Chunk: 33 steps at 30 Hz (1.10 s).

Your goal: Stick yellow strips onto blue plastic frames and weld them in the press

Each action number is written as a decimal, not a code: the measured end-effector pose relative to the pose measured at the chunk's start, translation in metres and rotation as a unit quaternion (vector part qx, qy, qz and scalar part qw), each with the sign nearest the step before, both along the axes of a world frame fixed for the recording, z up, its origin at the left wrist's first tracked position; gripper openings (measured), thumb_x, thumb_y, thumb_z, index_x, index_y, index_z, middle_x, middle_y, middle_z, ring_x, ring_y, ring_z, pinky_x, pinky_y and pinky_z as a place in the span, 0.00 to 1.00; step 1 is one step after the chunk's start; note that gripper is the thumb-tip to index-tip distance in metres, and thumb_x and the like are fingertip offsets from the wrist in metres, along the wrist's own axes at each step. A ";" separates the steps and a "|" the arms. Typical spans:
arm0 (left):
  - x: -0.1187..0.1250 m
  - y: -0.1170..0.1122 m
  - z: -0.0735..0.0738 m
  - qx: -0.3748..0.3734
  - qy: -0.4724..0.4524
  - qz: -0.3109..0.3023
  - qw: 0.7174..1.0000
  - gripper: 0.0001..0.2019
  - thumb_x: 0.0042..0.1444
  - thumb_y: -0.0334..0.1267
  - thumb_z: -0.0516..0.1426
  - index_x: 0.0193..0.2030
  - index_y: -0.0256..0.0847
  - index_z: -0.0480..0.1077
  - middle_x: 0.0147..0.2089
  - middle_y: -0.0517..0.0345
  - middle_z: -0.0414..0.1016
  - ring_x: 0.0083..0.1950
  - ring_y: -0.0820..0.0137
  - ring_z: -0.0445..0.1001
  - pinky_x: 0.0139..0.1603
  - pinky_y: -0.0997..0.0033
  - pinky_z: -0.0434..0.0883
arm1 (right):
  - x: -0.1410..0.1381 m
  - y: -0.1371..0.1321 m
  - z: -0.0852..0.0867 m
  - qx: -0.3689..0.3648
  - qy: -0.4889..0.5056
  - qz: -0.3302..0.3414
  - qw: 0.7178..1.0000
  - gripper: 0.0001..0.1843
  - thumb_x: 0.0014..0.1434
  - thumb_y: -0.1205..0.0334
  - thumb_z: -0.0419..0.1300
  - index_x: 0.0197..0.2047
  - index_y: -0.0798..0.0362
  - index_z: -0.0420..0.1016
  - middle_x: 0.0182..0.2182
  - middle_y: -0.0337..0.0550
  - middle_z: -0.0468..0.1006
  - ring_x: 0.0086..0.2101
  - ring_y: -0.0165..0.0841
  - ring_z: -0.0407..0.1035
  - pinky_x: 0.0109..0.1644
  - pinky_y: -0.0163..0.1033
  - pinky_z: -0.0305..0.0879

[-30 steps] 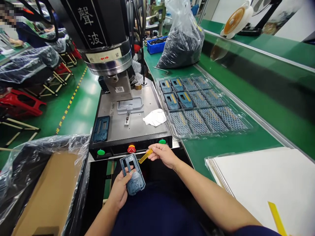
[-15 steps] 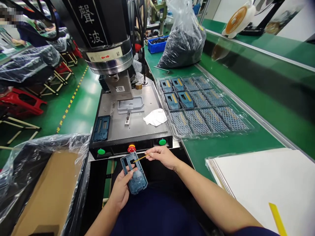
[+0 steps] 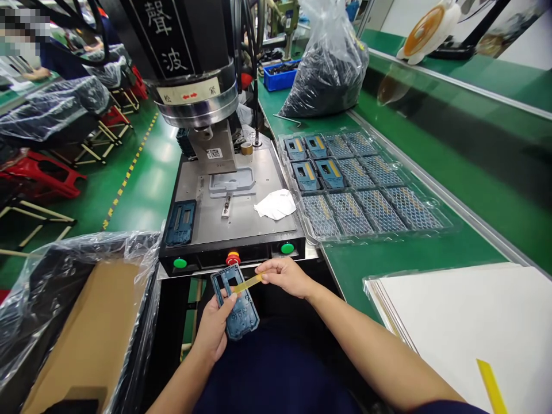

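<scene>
My left hand grips a blue plastic housing from below, just in front of the machine's button panel. My right hand pinches a thin yellow strip, and the strip's free end lies over the upper window of the housing. Both hands hover above my lap, below the red button and between the two green buttons.
An ultrasonic press stands over a steel plate with a fixture, a white cloth and another blue housing. A clear tray holds blue parts on the right. White sheets lie at right. A lined cardboard box sits at left.
The yellow strip has turned from edge-on to flatter and now rests across the housing's window. Both hands stay in nearly the same place; the camera shifted slightly.
</scene>
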<state>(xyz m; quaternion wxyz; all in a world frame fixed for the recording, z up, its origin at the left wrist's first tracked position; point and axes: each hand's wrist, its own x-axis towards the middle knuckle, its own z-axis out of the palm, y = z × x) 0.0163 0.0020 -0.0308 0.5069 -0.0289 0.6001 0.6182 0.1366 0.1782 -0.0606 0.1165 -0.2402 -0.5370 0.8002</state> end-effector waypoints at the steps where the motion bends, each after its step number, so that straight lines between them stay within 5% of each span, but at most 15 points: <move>1: 0.001 0.001 0.001 -0.007 0.007 -0.005 1.000 0.20 0.42 0.44 0.66 0.41 0.39 0.71 0.34 0.57 0.77 0.34 0.70 0.75 0.38 0.69 0.72 | 0.000 -0.001 0.000 -0.002 0.000 0.004 1.000 0.19 0.44 0.58 0.69 0.39 0.58 0.78 0.28 0.42 0.79 0.29 0.29 0.72 0.40 0.38 0.70; 8: 0.002 0.003 -0.001 -0.030 0.031 -0.005 0.999 0.19 0.39 0.45 0.67 0.35 0.37 0.72 0.30 0.59 0.75 0.29 0.74 0.72 0.34 0.72 0.71 | 0.000 -0.004 0.004 -0.059 0.026 0.018 0.998 0.21 0.41 0.57 0.71 0.38 0.59 0.76 0.33 0.45 0.79 0.30 0.30 0.74 0.36 0.37 0.71; 13: 0.002 0.001 -0.002 -0.031 0.036 0.001 0.999 0.17 0.40 0.44 0.66 0.34 0.38 0.70 0.29 0.61 0.75 0.29 0.74 0.72 0.34 0.72 0.71 | 0.001 -0.005 0.006 -0.063 -0.032 0.041 0.997 0.23 0.44 0.53 0.70 0.38 0.60 0.73 0.25 0.43 0.78 0.27 0.32 0.74 0.31 0.36 0.71; 16: 0.003 0.002 0.000 -0.024 0.035 -0.016 0.999 0.18 0.42 0.45 0.65 0.38 0.38 0.71 0.34 0.56 0.76 0.33 0.70 0.74 0.36 0.69 0.72 | 0.001 -0.006 0.010 -0.008 -0.041 0.017 0.999 0.20 0.46 0.53 0.68 0.36 0.60 0.74 0.24 0.42 0.77 0.25 0.30 0.73 0.31 0.37 0.71; 19: 0.003 0.001 0.001 -0.012 0.013 -0.025 1.000 0.21 0.45 0.45 0.64 0.45 0.39 0.69 0.41 0.51 0.77 0.39 0.65 0.76 0.40 0.65 0.72 | 0.002 -0.007 0.022 0.143 -0.014 -0.023 0.989 0.13 0.53 0.55 0.63 0.35 0.57 0.76 0.28 0.44 0.78 0.27 0.30 0.72 0.34 0.38 0.71; 25: 0.004 -0.001 0.002 0.041 -0.029 -0.041 0.998 0.21 0.49 0.39 0.61 0.51 0.40 0.68 0.48 0.49 0.75 0.48 0.64 0.73 0.47 0.65 0.69 | 0.004 -0.032 0.052 0.511 0.074 -0.052 0.855 0.11 0.62 0.66 0.53 0.42 0.52 0.76 0.39 0.46 0.77 0.41 0.33 0.71 0.47 0.39 0.70; 33: 0.009 -0.001 0.013 0.134 -0.064 -0.058 0.987 0.23 0.49 0.28 0.58 0.53 0.43 0.66 0.50 0.55 0.74 0.53 0.65 0.70 0.53 0.67 0.65 | -0.001 -0.065 0.049 0.707 0.125 -0.018 0.696 0.13 0.64 0.69 0.48 0.44 0.60 0.72 0.39 0.51 0.76 0.41 0.34 0.70 0.45 0.37 0.71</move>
